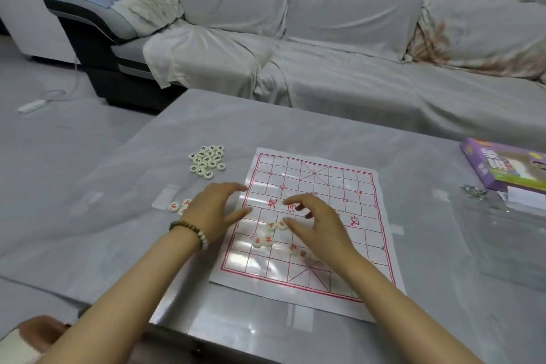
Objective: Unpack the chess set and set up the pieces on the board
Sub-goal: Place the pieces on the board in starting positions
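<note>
Left hand (217,210), right hand (317,223) — at board (325,180)

The purple box (508,168) right of the board (325,183) is cut by the picture's edge. The left hand (214,210) half hides red-marked pieces (175,206) left of the board; discs (299,250) beneath the right hand (317,226) are blurred.

Both bare forearms (147,272) extended forward; left hand (217,211) and right hand (317,223) palm-down, fingers (236,187) loosely spread, holding nothing.
</note>
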